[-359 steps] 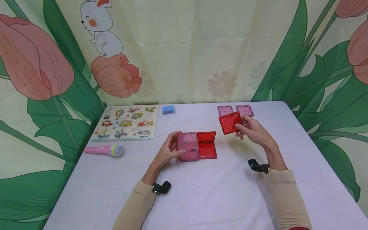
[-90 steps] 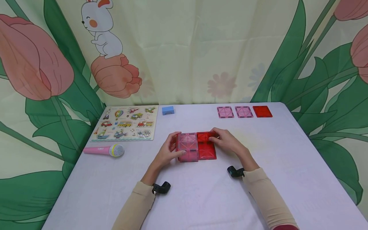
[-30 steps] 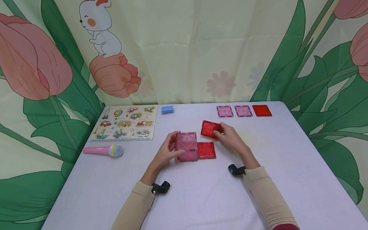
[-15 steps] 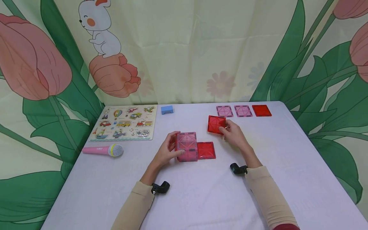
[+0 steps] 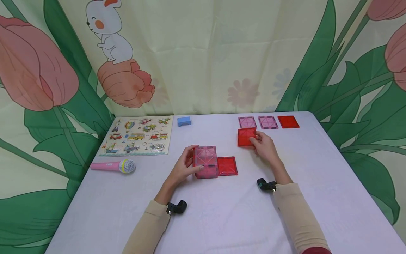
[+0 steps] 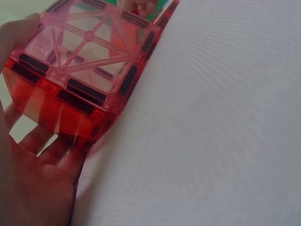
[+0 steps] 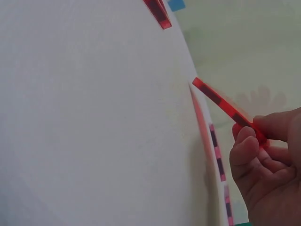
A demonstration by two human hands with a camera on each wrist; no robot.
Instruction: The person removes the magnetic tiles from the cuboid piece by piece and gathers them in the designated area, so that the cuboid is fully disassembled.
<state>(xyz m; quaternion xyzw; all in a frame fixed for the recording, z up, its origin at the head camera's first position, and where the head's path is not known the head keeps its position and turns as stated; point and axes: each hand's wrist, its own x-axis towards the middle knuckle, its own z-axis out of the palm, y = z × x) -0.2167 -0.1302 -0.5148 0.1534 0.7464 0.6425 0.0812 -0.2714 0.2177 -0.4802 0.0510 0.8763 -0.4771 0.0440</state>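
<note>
My left hand [image 5: 184, 164] grips the left side of a small box of magnetic tiles [image 5: 206, 157], with thumb in front and fingers around the side. The faces toward me are pink see-through tiles; its side by the palm is red, as the left wrist view shows [image 6: 61, 113]. One red magnetic tile [image 5: 227, 165] lies flat on the table against the box's right side. My right hand [image 5: 267, 147] pinches another red magnetic tile [image 5: 246, 137] by its right edge, between thumb and fingers. In the right wrist view that tile [image 7: 221, 103] appears edge-on, raised off the cloth.
Two pink tiles [image 5: 247, 122] and a red tile [image 5: 288, 122] lie in a row along the back edge. A blue block [image 5: 184, 121], a vehicle puzzle board [image 5: 136, 135] and a pink toy microphone [image 5: 114, 165] are at the left. A printed curtain [image 5: 196, 63] hangs behind the table.
My right hand earlier put one red tile down at the back right. It then took the red tile standing behind the flat one and carried it right and back. My left hand stays put.
</note>
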